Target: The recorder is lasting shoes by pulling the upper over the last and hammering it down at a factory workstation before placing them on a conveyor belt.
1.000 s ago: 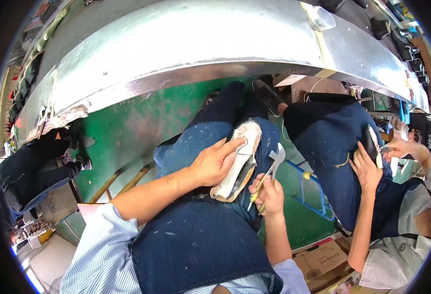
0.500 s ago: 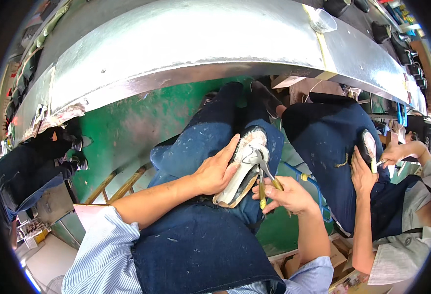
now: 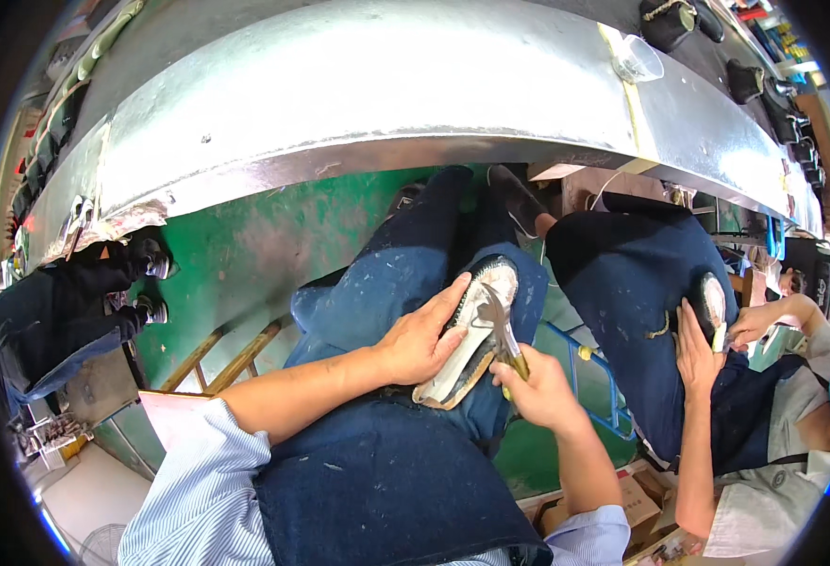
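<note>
A pale shoe (image 3: 471, 325) lies sole-up on my knee, over a dark blue apron. My left hand (image 3: 421, 338) presses flat on its left side and holds it there. My right hand (image 3: 536, 389) grips the yellow handles of a pair of pliers (image 3: 500, 325), whose metal jaws rest on the shoe's sole. To my right a co-worker's hands (image 3: 698, 344) hold another shoe (image 3: 712, 304) on their lap.
A long metal conveyor cover (image 3: 386, 85) arcs across the top, with dark shoes (image 3: 670, 19) and a clear cup (image 3: 637, 58) on it. The floor (image 3: 245, 245) below is green. Cardboard boxes (image 3: 637, 495) sit at the lower right; dark shoes (image 3: 103, 274) hang at the left.
My right hand has brought the pliers from beside the shoe onto its sole. My left hand stays pressed on the shoe. The co-worker keeps working their own shoe.
</note>
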Tool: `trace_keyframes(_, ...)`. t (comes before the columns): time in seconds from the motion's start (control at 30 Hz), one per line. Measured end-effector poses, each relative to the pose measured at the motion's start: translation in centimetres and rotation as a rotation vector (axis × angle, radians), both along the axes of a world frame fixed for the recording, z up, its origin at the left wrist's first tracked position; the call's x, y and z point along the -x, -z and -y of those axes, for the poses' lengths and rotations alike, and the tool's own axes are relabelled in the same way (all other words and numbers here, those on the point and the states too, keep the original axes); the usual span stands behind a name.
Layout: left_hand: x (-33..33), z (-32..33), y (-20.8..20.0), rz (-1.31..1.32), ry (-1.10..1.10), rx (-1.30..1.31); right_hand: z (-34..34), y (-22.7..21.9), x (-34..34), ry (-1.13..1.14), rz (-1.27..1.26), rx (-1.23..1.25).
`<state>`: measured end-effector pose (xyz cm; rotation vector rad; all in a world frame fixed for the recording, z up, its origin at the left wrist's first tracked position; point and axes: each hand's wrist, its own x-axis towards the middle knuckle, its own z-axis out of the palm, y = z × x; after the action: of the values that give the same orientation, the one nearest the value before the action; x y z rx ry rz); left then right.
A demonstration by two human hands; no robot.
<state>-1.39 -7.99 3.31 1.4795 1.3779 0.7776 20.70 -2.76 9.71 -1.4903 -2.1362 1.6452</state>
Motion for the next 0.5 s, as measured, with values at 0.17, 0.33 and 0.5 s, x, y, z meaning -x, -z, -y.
trace_keyframes(0.17, 0.3, 0.4, 0.7, 0.014, 0.006, -0.088, -0.8, 0.1, 0.4, 0.060, -0.007, 0.427)
trace_keyframes(0.33, 0.3, -0.2, 0.4, -0.079, 0.037, 0.006, 3.0, 3.6, 1.3, 0.308, -0.266, 0.274)
trace_keyframes(0.5, 0.3, 0.0, 0.2, -0.032, -0.007, -0.037, 0.3, 1.4, 0.0, 0.129, -0.093, 0.406)
